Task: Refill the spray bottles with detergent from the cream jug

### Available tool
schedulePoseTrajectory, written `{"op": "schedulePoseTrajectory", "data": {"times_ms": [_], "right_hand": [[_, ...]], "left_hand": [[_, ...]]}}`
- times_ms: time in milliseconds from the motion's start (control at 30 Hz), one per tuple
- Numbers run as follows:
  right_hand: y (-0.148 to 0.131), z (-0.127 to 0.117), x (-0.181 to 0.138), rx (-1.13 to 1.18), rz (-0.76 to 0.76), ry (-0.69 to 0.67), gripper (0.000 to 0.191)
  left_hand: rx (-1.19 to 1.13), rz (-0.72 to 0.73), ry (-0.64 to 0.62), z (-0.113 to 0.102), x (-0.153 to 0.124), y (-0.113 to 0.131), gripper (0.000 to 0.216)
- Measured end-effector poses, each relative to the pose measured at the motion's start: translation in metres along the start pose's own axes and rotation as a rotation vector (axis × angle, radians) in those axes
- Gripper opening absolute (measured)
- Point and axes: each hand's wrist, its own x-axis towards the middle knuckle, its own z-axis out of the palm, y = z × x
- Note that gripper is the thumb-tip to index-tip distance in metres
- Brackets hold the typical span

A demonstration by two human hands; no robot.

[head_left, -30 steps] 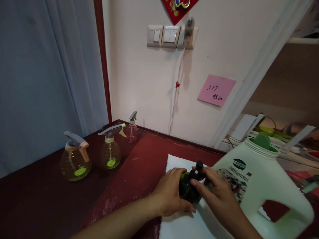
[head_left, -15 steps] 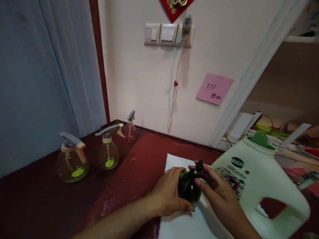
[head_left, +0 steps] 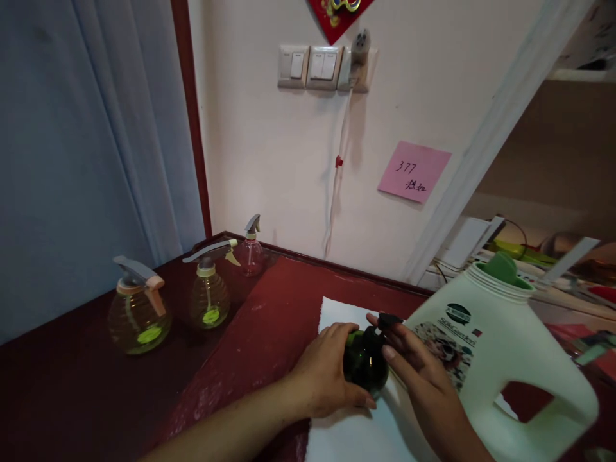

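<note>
A small round dark green spray bottle (head_left: 364, 369) stands on a white cloth (head_left: 353, 433) on the red table. My left hand (head_left: 325, 373) is wrapped round its body from the left. My right hand (head_left: 418, 367) pinches the black spray head (head_left: 385, 319) on top of the bottle from the right. Close to the right of my hands stands a large white detergent jug (head_left: 500, 359) with a green cap and a handle hole.
Three spray bottles stand at the back left: a yellowish one with a pink trigger (head_left: 138, 307), a yellowish one with a cream trigger (head_left: 210, 288), and a small pink one (head_left: 251, 247). The wall carries switches (head_left: 309, 66), a white cable and a pink note (head_left: 414, 172). Clutter lies at the right.
My right hand's fingers have shifted on the black spray head, which has turned and now lies flatter. My left hand keeps its hold on the green bottle. The view has shifted slightly.
</note>
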Motion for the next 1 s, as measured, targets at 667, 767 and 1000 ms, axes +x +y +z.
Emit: {"op": "schedulePoseTrajectory", "data": {"times_ms": [667, 767, 1000], "right_hand": [[0.0045, 0.0047, 0.0063, 0.011, -0.073, 0.086, 0.067], [0.0051, 0.0039, 0.007, 0.001, -0.093, 0.041, 0.07], [0.0053, 0.0044, 0.0074, -0.059, -0.119, 0.033, 0.06]], "left_hand": [[-0.03, -0.004, 0.008, -0.0004, 0.0008, 0.0002, 0.106], [-0.024, 0.0, -0.001, -0.0008, 0.0005, 0.0006, 0.108], [-0.025, -0.006, -0.001, -0.0026, -0.0011, 0.0035, 0.107]]}}
